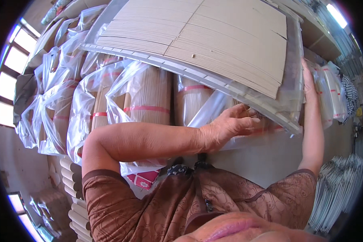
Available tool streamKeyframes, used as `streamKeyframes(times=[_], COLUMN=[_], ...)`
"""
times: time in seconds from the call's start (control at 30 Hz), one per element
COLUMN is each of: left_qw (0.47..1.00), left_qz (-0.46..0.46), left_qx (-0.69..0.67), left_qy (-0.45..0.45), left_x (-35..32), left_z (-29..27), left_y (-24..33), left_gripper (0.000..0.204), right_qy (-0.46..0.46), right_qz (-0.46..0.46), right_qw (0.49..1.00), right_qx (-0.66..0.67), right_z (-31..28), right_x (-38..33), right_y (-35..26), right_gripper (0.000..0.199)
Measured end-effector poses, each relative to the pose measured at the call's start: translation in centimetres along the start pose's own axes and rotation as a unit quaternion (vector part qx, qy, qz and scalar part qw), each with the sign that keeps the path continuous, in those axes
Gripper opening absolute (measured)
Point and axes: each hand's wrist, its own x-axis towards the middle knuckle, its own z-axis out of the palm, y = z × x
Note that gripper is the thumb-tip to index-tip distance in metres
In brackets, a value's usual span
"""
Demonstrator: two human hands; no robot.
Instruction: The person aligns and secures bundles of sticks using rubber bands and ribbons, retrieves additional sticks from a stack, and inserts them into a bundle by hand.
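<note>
My left hand (pixel 234 123) is at the near edge of the grey-rimmed tray (pixel 181 69), fingers loosely bent and slightly parted – whether they bear on the rim, I cannot tell. My right hand (pixel 307 78) lies along the tray's right side, fingertips hidden, grip undetermined. The tray carries beige cardboard pieces (pixel 230 36) (one small crumb (pixel 193 56) noted on top) – and plastic-wrapped bundles (pixel 149 94) with red bands show below its near edge

Bright window (pixel 15 59), 1 ceiling light (pixel 337 16), checkered cloth (pixel 349 96)
</note>
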Motion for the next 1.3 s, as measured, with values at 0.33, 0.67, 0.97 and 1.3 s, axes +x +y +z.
streamKeyframes(times=[0.33,0.67,0.97,1.3], left_qw=[0.996,0.98,0.965,0.95], left_qz=[-0.065,0.12,0.172,0.204], left_qx=[0.013,0.016,-0.046,-0.109], left_qy=[-0.055,0.157,0.19,0.21], left_x=[-5.2,-8.3,-5.7,-2.4], left_z=[-0.1,-4.8,-6.7,-6.2], left_y=[2.6,4.6,6.0,6.9], left_gripper=[0.08,0.046,0.051,0.051], right_qy=[0.201,-0.09,-0.059,-0.063], right_qz=[-0.287,-0.477,-0.391,-0.357], right_qw=[0.779,0.484,0.508,0.589], right_qx=[-0.52,-0.728,-0.765,-0.722], right_z=[8.8,27.2,27.6,26.4], right_x=[-6.5,-11.2,-8.8,-1.6], right_y=[-3.8,2.8,5.4,-0.2], right_gripper=[0.057,0.082,0.08,0.067])
